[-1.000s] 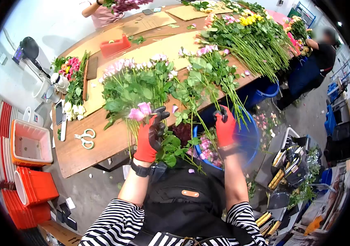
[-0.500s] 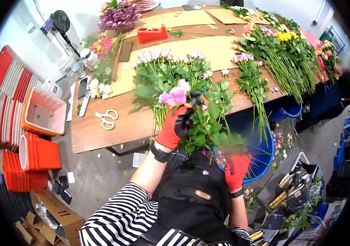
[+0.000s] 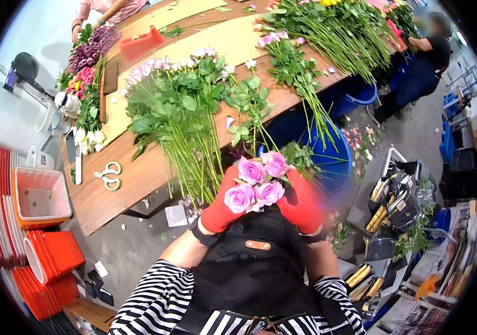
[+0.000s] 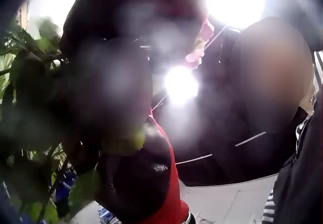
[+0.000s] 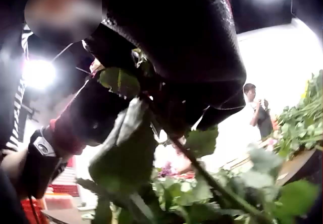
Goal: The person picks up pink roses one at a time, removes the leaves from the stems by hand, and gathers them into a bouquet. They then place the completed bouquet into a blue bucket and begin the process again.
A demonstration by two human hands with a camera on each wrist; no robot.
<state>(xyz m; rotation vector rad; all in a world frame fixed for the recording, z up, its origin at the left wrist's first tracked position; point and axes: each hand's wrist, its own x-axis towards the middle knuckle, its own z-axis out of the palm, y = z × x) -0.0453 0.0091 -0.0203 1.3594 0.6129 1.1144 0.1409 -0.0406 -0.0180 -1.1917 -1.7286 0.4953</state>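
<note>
Several open pink roses (image 3: 252, 171) form a tight cluster in front of the black apron. My left hand (image 3: 222, 202), in a red glove with dark palm, grips them from the left below the blooms. From the other side my right hand (image 3: 303, 204) closes round the bunch; its fingertips are hidden behind the flowers. In the right wrist view, a leafy stem (image 5: 202, 171) runs down from beneath the right hand (image 5: 181, 42), with the left hand (image 5: 90, 110) beside it. The left wrist view is dark and blurred, with leaves (image 4: 83, 193) at the left.
Pale pink roses with long stems (image 3: 194, 145) overhang the wooden table (image 3: 90, 206). Scissors (image 3: 108, 176) lie near its left end. A blue bucket (image 3: 346, 151) stands below the right edge. Orange bins (image 3: 60, 254) are at left; two other people stand round the table.
The left hand has brought its roses down close to the apron, blooms now facing up. My right hand has come in from the bucket side to the bunch.
</note>
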